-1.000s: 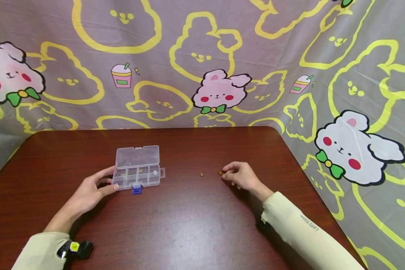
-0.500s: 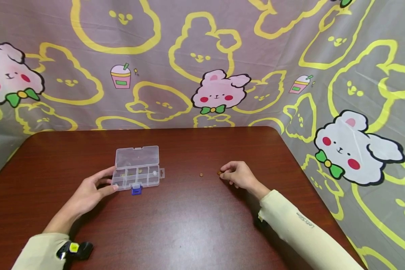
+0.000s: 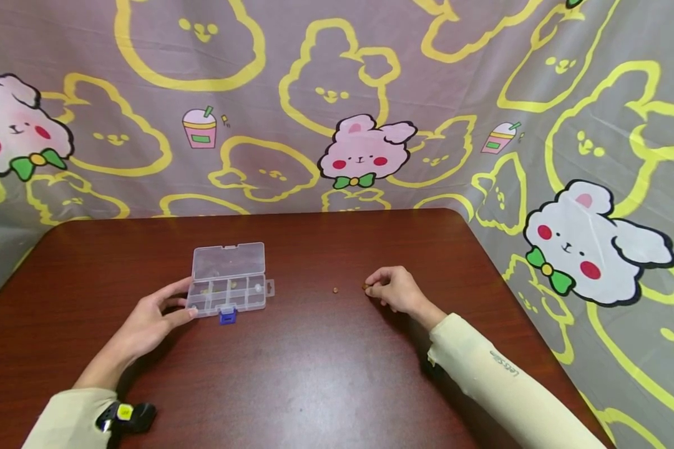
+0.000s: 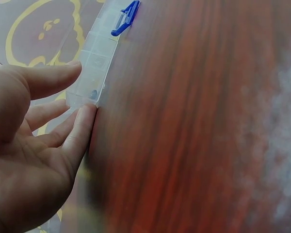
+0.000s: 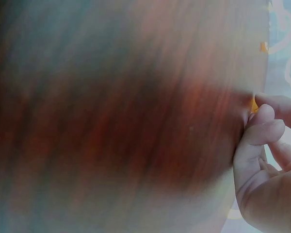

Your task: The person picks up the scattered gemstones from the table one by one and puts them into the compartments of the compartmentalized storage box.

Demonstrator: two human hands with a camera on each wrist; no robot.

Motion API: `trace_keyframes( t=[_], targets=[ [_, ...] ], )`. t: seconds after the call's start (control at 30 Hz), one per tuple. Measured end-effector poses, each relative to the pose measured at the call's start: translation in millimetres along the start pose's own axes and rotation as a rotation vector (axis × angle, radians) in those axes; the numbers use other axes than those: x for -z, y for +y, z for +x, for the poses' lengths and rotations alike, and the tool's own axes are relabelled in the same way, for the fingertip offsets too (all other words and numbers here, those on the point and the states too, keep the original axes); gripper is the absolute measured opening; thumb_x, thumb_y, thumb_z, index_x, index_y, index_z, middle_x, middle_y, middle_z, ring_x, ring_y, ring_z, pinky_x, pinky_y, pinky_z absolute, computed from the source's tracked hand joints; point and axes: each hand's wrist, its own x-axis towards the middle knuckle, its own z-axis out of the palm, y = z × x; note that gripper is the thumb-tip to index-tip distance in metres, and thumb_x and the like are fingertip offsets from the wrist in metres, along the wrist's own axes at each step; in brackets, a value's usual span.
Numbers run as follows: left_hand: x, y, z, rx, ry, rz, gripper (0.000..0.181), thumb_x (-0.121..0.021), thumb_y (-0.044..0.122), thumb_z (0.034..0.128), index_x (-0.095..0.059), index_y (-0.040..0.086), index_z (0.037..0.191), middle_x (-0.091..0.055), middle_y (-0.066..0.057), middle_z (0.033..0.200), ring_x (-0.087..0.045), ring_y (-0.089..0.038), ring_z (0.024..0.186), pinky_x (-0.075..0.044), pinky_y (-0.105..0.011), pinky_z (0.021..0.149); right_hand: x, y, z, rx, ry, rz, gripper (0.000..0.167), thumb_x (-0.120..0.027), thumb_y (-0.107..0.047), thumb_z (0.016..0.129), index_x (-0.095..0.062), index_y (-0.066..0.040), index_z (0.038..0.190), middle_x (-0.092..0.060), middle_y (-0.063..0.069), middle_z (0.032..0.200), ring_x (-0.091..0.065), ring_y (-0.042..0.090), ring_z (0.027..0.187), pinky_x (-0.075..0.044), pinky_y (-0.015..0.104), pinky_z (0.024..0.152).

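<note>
A clear plastic compartment box stands on the table with its lid tipped back. My left hand holds its left end, thumb at the front corner and fingers round the side; the left wrist view shows this grip on the box too. A few small beads lie in its compartments, too small to make out well. To the right, my right hand pinches a small amber bead between thumb and index finger at the tabletop. Another amber bead lies between the box and that hand.
The dark wooden table reaches back to a patterned curtain, which also hangs along the right side. A blue latch sticks out from the box's front, and a clear hanging tab from its right end.
My right hand has shifted slightly left and its fingertips have closed on the amber bead. The left hand and the box have stayed in place.
</note>
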Motion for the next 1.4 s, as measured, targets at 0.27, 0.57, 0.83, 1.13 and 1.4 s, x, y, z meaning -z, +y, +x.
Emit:
trace_keyframes(
  t=[0.27,0.57,0.83,1.13,1.4],
  targets=[
    [0.9,1.4,0.8,0.0,-0.001,0.004,0.071,-0.071,0.012,0.0941,-0.035,0.0,0.154,-0.047,-0.026,0.142,-0.052,-0.04,0.116,-0.048,-0.018,0.075,1.9,-2.0,-0.5,0.019,-0.001,-0.004,0.008,-0.075,-0.006,0.087,-0.074,-0.006,0.096,-0.062,0.003,0.068,-0.052,0.014,0.049,-0.038,0.026,0.038],
    [-0.3,1.3,0.7,0.005,0.0,0.01,0.07,-0.071,0.012,0.0941,-0.036,0.0,0.154,-0.048,-0.026,0.141,-0.052,-0.04,0.116,-0.048,-0.018,0.075,1.0,0.3,-0.9,0.006,-0.003,0.001,0.008,-0.076,-0.006,0.088,-0.074,-0.006,0.096,-0.063,0.004,0.07,-0.052,0.014,0.049,-0.037,0.026,0.038],
    [0.1,-0.8,0.5,-0.005,-0.001,0.005,0.07,-0.071,0.012,0.0945,-0.036,0.0,0.154,-0.048,-0.025,0.141,-0.052,-0.039,0.115,-0.048,-0.018,0.075,0.7,-0.3,-1.8,0.005,-0.002,0.007,0.008,-0.075,-0.006,0.088,-0.074,-0.006,0.095,-0.063,0.005,0.07,-0.052,0.014,0.049,-0.038,0.026,0.038],
    [-1.2,-0.1,-0.5,-0.033,0.014,-0.007,0.069,-0.071,0.009,0.0933,-0.037,-0.002,0.152,-0.05,-0.027,0.139,-0.054,-0.038,0.113,-0.048,-0.018,0.074,0.7,-1.3,-1.5,0.01,0.001,0.007,0.007,-0.075,-0.007,0.088,-0.074,-0.006,0.095,-0.064,0.005,0.07,-0.052,0.014,0.048,-0.039,0.026,0.038],
    [-0.4,0.4,-0.5,-0.016,0.007,0.001,0.069,-0.071,0.011,0.0934,-0.037,-0.001,0.153,-0.049,-0.026,0.14,-0.053,-0.039,0.114,-0.048,-0.018,0.075,-2.0,-9.0,-2.9,0.013,0.001,0.018,0.008,-0.074,-0.006,0.089,-0.074,-0.005,0.097,-0.064,0.007,0.07,-0.052,0.015,0.048,-0.039,0.026,0.039]
  ],
)
